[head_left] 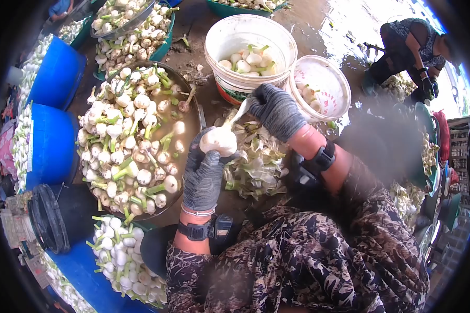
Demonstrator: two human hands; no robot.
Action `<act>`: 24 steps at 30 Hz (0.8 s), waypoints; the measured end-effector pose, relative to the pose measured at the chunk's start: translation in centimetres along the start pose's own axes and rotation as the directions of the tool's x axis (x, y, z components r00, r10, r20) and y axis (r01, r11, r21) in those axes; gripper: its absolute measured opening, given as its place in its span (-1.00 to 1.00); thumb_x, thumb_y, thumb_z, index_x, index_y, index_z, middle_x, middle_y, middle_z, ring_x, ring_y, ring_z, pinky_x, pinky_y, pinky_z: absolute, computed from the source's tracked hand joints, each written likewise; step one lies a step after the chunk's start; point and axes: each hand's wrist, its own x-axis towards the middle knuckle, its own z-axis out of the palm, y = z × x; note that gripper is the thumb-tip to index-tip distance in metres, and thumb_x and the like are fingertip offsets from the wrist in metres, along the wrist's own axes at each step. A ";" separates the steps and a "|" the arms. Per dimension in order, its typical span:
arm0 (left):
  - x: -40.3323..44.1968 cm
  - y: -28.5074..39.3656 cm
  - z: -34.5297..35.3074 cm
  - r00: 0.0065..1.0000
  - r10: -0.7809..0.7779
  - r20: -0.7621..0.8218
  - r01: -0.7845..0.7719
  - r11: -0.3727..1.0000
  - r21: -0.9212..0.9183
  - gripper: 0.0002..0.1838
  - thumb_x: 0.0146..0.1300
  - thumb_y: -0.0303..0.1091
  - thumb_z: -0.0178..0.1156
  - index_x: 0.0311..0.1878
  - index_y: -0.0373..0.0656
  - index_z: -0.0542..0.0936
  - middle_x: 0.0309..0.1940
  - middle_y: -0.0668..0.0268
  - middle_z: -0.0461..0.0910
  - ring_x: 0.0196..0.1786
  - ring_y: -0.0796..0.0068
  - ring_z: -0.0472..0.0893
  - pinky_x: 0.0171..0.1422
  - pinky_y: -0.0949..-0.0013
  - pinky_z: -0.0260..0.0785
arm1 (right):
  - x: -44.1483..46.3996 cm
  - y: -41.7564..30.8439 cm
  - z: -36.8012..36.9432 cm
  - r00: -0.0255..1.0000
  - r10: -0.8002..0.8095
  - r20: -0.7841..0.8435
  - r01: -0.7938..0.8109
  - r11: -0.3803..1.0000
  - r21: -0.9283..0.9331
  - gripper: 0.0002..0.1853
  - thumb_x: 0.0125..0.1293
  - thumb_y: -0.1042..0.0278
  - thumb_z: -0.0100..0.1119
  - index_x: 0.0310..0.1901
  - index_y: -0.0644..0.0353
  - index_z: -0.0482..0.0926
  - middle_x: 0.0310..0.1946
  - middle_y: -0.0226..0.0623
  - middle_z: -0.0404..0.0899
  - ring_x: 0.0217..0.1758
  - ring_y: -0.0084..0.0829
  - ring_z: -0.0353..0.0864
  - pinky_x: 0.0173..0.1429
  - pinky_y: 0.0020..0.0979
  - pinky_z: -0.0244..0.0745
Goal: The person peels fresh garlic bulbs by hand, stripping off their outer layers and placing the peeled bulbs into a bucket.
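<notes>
My left hand (203, 180), in a grey knit glove, is wrapped round a large white garlic bulb (218, 141) with its neck pointing up and right. My right hand (279, 112), gloved the same way, pinches a pale strip of garlic skin (241, 110) at the bulb's neck; whether the strip is still joined all round cannot be told. Below both hands lies a heap of peeled garlic skins (257, 164). Left of my left hand, a wide basin (201, 117) holds many garlic bulbs (120, 130) in brown water.
A white bucket (250, 23) with several bulbs stands ahead, beside a tilted white tub (336, 86). Blue tubs (52, 148) and a black bucket (50, 219) line the left. White bulbs (123, 255) are heaped at lower left. Another person (414, 47) bends at upper right.
</notes>
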 end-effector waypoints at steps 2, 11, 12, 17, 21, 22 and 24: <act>0.2 -0.1 -0.7 0.999 -0.040 0.027 0.042 0.994 -0.101 -0.46 0.33 -0.29 0.22 0.33 -0.19 0.36 0.13 0.17 0.50 0.12 0.16 0.56 0.25 0.02 0.48 | 0.9 1.7 -0.4 0.999 0.048 -0.025 -0.053 0.968 -0.244 -0.86 0.21 0.30 0.24 -0.34 0.19 0.60 -0.50 -0.06 0.61 -0.38 0.01 0.61 -0.24 -0.12 0.54; 0.6 0.3 0.7 0.989 -0.136 0.059 0.139 0.989 -0.057 -0.15 0.21 -0.18 0.33 0.46 -0.22 0.12 0.02 0.23 0.47 0.07 0.40 0.52 0.16 0.27 0.48 | -2.8 -4.7 -1.8 0.825 -0.548 0.136 0.550 0.835 0.024 -0.83 0.13 0.27 0.28 -0.28 0.13 0.61 -0.39 -0.26 0.58 -0.23 -0.16 0.58 -0.06 -0.20 0.47; 0.6 0.2 0.7 0.989 -0.131 0.065 0.130 0.991 0.021 -0.15 0.20 -0.20 0.34 0.46 -0.23 0.12 0.04 0.24 0.47 0.07 0.44 0.52 0.15 0.32 0.49 | -3.0 -4.7 -1.6 0.839 -0.521 0.157 0.526 0.850 0.009 -0.84 0.13 0.27 0.28 -0.30 0.12 0.60 -0.40 -0.27 0.57 -0.24 -0.17 0.58 -0.10 -0.20 0.47; 0.7 -0.7 -0.9 0.986 -0.159 0.046 0.141 0.955 0.263 -0.24 0.17 -0.41 0.27 0.43 -0.25 0.20 0.15 0.26 0.42 0.08 0.52 0.45 0.21 0.44 0.38 | -3.6 -4.9 -1.1 0.868 -0.472 0.152 0.483 0.874 -0.048 -0.88 0.06 0.37 0.33 -0.36 0.10 0.59 -0.49 -0.24 0.55 -0.38 -0.17 0.58 -0.27 -0.23 0.52; 0.4 0.4 -0.2 0.962 -0.131 0.240 -0.022 0.838 0.545 -0.26 0.16 -0.39 0.27 0.41 -0.19 0.22 0.12 0.31 0.41 0.14 0.50 0.41 0.30 0.39 0.32 | -3.5 -3.4 -0.1 0.932 -0.241 0.271 0.201 0.965 0.167 -0.89 0.19 0.39 0.28 -0.32 0.21 0.57 -0.50 -0.13 0.56 -0.45 -0.21 0.57 -0.26 -0.26 0.52; 0.4 0.3 -0.2 0.960 -0.138 0.242 -0.016 0.840 0.543 -0.26 0.16 -0.39 0.27 0.41 -0.19 0.22 0.12 0.31 0.41 0.14 0.50 0.41 0.30 0.39 0.32 | -3.4 -3.2 -0.1 0.916 -0.162 0.367 0.066 0.963 0.262 -0.88 0.24 0.38 0.26 -0.31 0.24 0.56 -0.49 -0.11 0.56 -0.44 -0.28 0.57 -0.25 -0.29 0.52; 0.6 0.0 -0.7 0.961 -0.079 0.265 -0.052 0.891 0.451 -0.25 0.15 -0.38 0.27 0.41 -0.21 0.22 0.10 0.31 0.42 0.15 0.50 0.40 0.33 0.38 0.29 | -3.4 -3.2 -0.8 0.891 -0.107 0.442 -0.013 0.965 0.260 -0.83 0.34 0.33 0.22 -0.26 0.27 0.57 -0.46 -0.16 0.59 -0.41 -0.41 0.54 -0.20 -0.35 0.51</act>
